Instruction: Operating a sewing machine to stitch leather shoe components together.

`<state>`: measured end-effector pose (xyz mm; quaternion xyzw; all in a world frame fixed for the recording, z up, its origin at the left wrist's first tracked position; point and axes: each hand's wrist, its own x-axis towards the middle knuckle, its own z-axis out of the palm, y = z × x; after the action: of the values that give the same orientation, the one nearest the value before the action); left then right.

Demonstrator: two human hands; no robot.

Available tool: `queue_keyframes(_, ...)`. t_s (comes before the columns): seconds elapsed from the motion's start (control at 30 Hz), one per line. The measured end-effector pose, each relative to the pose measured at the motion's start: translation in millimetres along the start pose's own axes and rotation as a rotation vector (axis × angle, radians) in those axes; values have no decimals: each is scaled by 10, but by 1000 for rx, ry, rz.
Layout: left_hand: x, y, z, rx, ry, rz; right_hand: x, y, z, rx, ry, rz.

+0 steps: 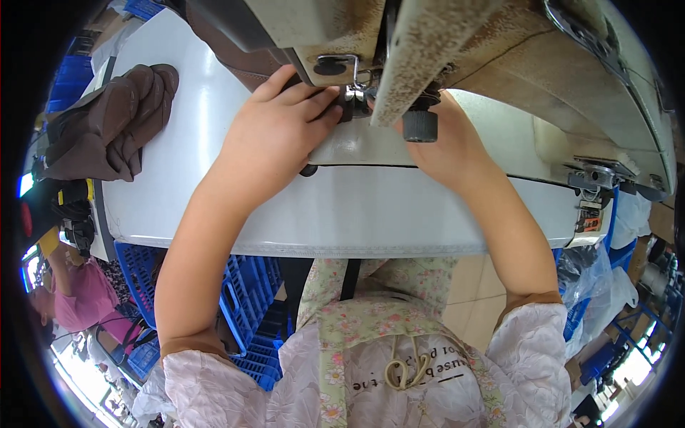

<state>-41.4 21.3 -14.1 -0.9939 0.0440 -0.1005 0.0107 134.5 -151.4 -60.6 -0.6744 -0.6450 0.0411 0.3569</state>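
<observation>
A worn cream sewing machine (499, 50) hangs over the white table (357, 214). My left hand (275, 135) reaches in from the left, fingers together, and its fingertips pinch a small dark fabric piece (344, 108) at the metal presser foot (354, 91). My right hand (449, 150) comes in from the right. Its fingers are hidden behind the machine head and a black round knob (419, 127). Brown fabric (239, 60) lies behind the machine, just beyond my left hand.
A pile of brown fabric pieces (114, 121) lies on the table's far left. Blue plastic crates (242, 307) stand under the table by my left elbow. Another person in a pink top (75, 292) sits at the left. Clear plastic bags (599, 278) hang at the right.
</observation>
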Motion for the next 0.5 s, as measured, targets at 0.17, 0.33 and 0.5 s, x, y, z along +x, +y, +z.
queue_keyframes(0.17,-50,190,65,61,15,-83,-26,5,5,-22,-2,26)
queue_keyframes(0.33,-172,320,148,-71,13,-194,4,-16,0,16,20,8)
queue_keyframes(0.5,-145,337,176,-109,55,-207,-21,47,47,-114,15,-5)
